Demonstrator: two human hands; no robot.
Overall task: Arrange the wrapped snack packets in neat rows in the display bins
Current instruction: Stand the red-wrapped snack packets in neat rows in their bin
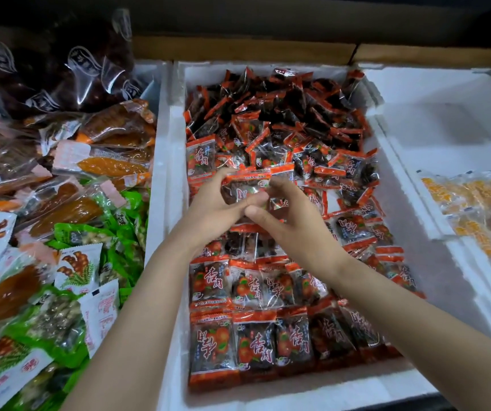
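Left of your work, the mixed packets (pixel 75 232) lie unsorted in their own bin. Over the white foam bin (pixel 167 203), your left hand (pixel 208 209) curls round the left end of a red packet (pixel 247 185); your right hand (pixel 291 221) pinches its right end. This two-ended hold likely squares it for the next row: neat rows (pixel 256 342) lie nearest you, the loose heap (pixel 282 108) beyond.
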